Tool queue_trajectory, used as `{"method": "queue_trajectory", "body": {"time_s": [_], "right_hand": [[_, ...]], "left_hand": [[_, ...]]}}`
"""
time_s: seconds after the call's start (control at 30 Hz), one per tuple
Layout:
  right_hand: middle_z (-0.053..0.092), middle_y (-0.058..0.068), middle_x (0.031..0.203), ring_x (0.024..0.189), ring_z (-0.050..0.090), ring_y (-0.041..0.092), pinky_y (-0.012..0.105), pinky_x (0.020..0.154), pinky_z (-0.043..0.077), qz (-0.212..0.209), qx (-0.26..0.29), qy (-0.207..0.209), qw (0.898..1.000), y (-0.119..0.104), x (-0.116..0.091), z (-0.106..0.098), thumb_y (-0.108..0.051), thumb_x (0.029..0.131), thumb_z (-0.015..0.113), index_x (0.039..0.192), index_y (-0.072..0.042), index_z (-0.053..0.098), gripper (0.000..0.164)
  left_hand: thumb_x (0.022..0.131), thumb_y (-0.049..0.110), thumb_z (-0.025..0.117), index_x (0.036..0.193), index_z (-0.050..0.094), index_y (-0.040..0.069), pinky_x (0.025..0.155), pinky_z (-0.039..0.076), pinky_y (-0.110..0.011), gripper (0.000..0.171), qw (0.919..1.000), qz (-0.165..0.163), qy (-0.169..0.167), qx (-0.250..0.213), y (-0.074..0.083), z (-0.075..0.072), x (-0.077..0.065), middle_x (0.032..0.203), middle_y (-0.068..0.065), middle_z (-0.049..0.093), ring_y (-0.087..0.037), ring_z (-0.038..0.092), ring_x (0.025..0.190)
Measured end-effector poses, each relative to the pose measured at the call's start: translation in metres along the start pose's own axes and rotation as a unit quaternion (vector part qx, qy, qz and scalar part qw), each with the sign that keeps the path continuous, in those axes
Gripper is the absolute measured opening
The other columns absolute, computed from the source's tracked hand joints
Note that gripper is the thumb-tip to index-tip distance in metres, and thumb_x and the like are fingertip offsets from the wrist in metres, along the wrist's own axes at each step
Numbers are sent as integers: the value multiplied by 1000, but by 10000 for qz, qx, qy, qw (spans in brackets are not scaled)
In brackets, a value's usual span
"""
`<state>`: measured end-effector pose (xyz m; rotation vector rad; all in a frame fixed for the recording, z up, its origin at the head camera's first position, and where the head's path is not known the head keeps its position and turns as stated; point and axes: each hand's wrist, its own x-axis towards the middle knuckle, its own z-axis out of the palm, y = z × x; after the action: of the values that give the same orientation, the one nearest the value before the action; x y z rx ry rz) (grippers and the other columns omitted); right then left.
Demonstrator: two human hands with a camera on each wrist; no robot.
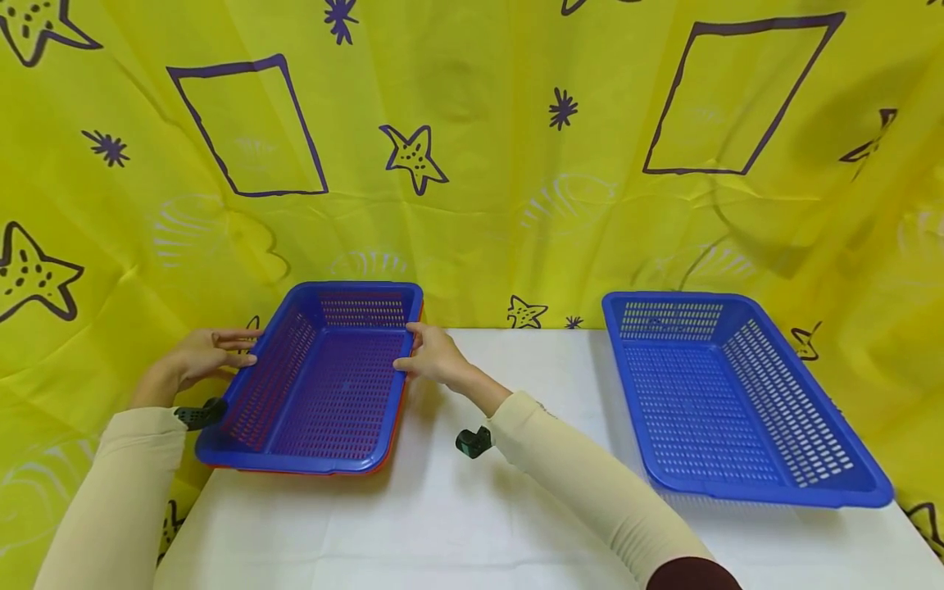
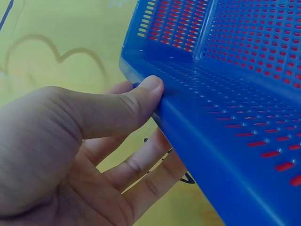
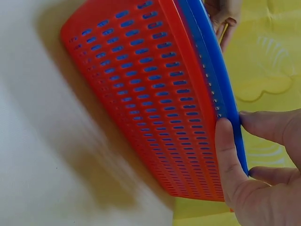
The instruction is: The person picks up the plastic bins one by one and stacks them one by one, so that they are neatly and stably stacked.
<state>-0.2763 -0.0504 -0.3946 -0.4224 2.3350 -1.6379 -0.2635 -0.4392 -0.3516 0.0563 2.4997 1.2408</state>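
The blue basket [image 1: 335, 393], nested in the red basket [image 3: 197, 94] at the left of the white table [image 1: 531, 524], should handle as light, fairly stiff plastic with a possibly slippery rim. I pinch that rim midway along opposite long sides, left hand [image 1: 210, 356] left, right hand [image 1: 435, 354] right, a sound, balanced hold. A second blue basket [image 1: 704, 410] stands well apart, to the right.

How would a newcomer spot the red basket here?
Below the yellow curtain is a white table. Toward its left end, a blue basket is nested inside the red basket. It is the only red one in sight.
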Motion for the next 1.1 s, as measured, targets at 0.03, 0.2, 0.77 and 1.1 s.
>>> {"method": "queue_trajectory", "body": {"time_s": [0.03,0.2,0.77,1.1], "right_hand": [[63,16,108,81,74,34,21,67,56,-33,-205,56,9998,0,0,0,-4,88,81,154,2,41,77],[64,15,113,72,60,13,20,66,48,-129,-966,228,9950,-1,-1,1,-12,89,82,153,-1,45,75],[59,24,133,124,54,34,47,104,48,-566,-1629,305,9845,0,-8,-1,-26,93,77,155,-6,42,74],[55,21,142,116,64,33,42,101,52,-401,-1142,250,9923,6,-5,4,-25,95,76,157,-7,39,75]], "left_hand": [[101,12,67,156,30,-9,88,60,-42,70,10000,-13,25,24,0,0,0,153,-39,33,-16,67,109],[100,15,70,153,36,-10,84,62,-40,68,9998,-41,156,137,-3,0,1,151,-34,38,-9,69,102],[103,22,65,164,8,2,95,57,-49,86,9997,-67,-171,-177,-9,-1,-6,155,-34,33,-20,64,118],[107,23,58,166,5,12,98,56,-48,80,9962,-212,-579,-613,-15,0,-8,159,-42,17,-41,55,130]]}}
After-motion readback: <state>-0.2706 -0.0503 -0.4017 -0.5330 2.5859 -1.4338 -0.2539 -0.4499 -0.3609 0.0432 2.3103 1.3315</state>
